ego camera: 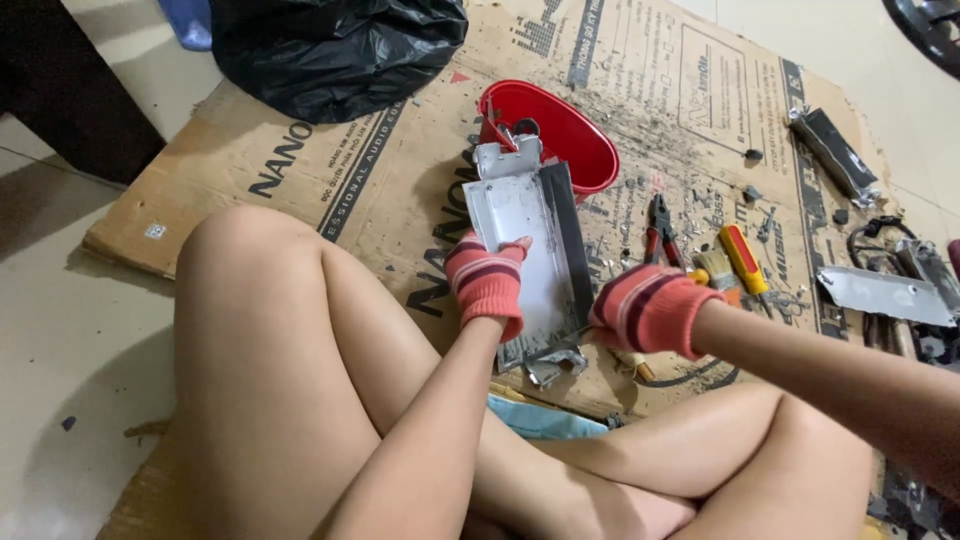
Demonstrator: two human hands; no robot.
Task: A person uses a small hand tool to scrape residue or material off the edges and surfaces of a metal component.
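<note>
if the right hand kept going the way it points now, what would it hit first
The right hand points left toward the lower end of the grey metal housing, so it would likely meet that first, close to the left hand gripping it.

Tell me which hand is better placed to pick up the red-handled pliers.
Right. The right hand lies just below the red-handled pliers on the cardboard, on the same side. The left hand grips the long metal housing, probably steadying it, and is farther away.

left hand: gloved, fingers curled in a grip | right hand: gloved, fist closed, forearm extended
</note>
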